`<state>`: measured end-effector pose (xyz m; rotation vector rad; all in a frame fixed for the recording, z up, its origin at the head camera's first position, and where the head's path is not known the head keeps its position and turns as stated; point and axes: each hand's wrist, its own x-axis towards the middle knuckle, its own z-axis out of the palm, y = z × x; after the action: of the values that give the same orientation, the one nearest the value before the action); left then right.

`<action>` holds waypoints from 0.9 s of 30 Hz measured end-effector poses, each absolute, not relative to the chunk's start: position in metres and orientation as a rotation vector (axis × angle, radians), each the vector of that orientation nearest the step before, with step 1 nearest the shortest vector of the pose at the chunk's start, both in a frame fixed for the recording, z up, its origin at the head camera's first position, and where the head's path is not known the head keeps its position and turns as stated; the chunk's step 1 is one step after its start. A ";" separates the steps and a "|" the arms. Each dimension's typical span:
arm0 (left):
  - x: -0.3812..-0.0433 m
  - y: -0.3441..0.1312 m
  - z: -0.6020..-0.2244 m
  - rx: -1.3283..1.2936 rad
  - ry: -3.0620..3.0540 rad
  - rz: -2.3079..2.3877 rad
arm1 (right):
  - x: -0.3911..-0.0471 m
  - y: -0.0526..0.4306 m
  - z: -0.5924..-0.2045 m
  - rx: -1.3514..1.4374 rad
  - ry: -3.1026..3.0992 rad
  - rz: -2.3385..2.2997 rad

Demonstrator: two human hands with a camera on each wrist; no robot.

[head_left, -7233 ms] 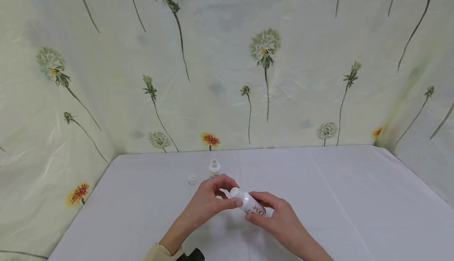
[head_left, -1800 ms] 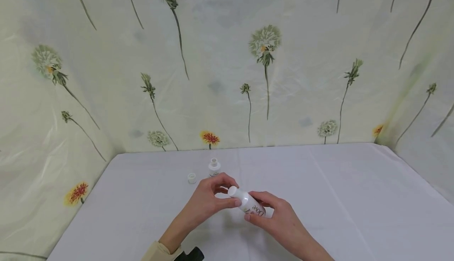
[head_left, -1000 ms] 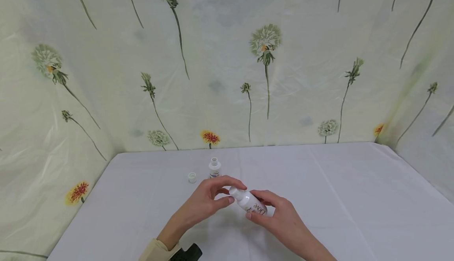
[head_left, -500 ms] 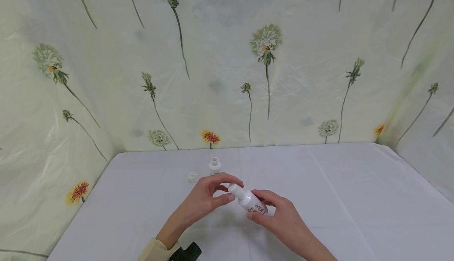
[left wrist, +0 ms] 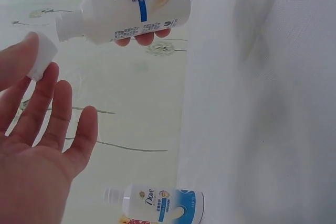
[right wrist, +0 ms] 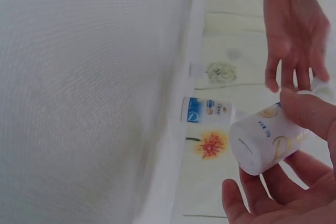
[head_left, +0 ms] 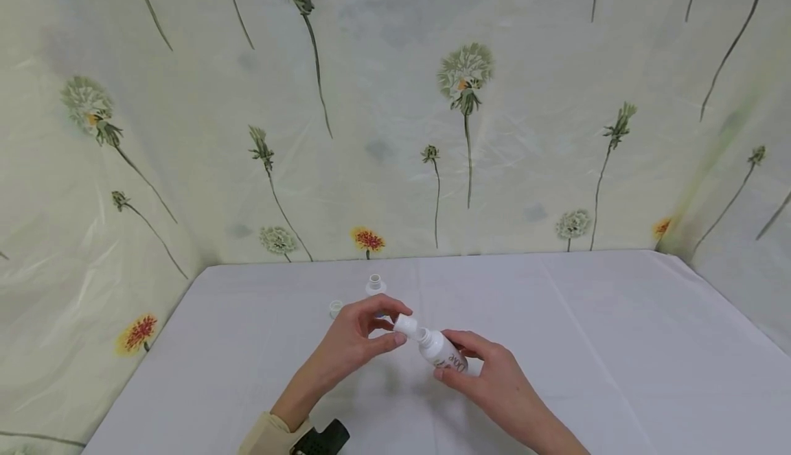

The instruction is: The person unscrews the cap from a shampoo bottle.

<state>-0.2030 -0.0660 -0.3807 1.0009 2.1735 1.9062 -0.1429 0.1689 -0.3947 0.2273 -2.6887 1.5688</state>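
A small white Dove bottle (head_left: 440, 351), tilted with its bare threaded neck up to the left, is held in my right hand (head_left: 494, 379) above the table. My left hand (head_left: 355, 335) pinches a white cap (head_left: 404, 325) between thumb and fingers, just off the bottle's mouth. In the left wrist view a small gap shows between that cap (left wrist: 45, 56) and the neck. Behind my left hand stands a second uncapped Dove bottle (head_left: 374, 287), its lower part hidden in the head view. A loose white cap (head_left: 336, 308) lies left of it, partly covered by the hand.
A white cloth covers the table (head_left: 556, 345). Around its back and sides hangs a curtain (head_left: 395, 112) printed with dandelions. A black device (head_left: 324, 438) is strapped at my left wrist by the cream sleeve (head_left: 272, 434).
The cap has come off the held bottle and moved up and left with my left hand, baring the neck. My right hand has shifted very slightly right with the bottle.
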 end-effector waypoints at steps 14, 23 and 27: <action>-0.205 -0.066 -0.385 0.937 2.202 1.896 | -0.142 0.170 -0.392 0.167 -2.681 1.509; -0.205 -0.064 -0.388 0.929 2.284 1.757 | -0.145 0.173 -0.393 0.252 -2.643 1.515; -0.206 -0.064 -0.390 0.926 2.294 1.742 | -0.147 0.173 -0.394 0.278 -2.614 1.588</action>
<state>-0.2062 -0.0636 -0.3898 0.9259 2.2942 1.7423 -0.1466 0.1734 -0.3941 0.2784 -2.6144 1.5880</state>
